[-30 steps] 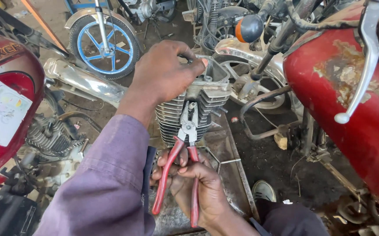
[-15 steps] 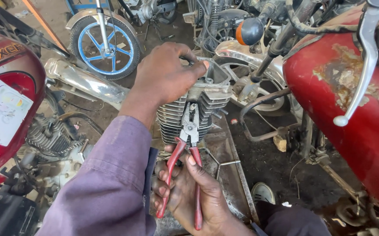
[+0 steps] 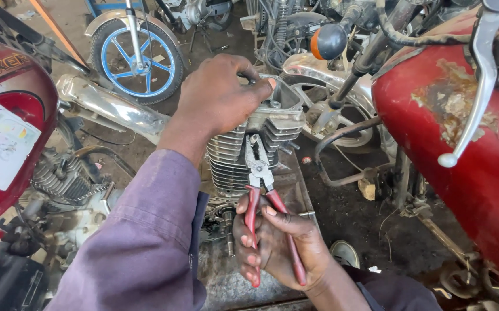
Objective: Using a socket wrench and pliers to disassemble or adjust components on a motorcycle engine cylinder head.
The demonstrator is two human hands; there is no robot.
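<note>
Steadying ribbed metal cylinder [image 3: 244, 155] – left hand [image 3: 218, 98] clamped, right hand [image 3: 278, 242] closed on red-handled pliers [image 3: 264, 196]

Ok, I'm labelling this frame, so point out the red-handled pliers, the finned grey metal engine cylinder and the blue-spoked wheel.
Red-handled pliers [image 3: 259, 170]: head view, on the metal pivot.
Finned grey metal engine cylinder [image 3: 228, 155]: head view, on the fins.
Blue-spoked wheel [image 3: 107, 41]: head view, on the tyre.

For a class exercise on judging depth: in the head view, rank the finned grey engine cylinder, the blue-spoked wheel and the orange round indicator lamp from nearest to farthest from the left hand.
1. Finned grey engine cylinder: directly under the left hand, gripped.
2. Blue-spoked wheel: up-left, behind.
3. Orange round indicator lamp: up-right, slightly farther; close to the wheel's rank.
</note>
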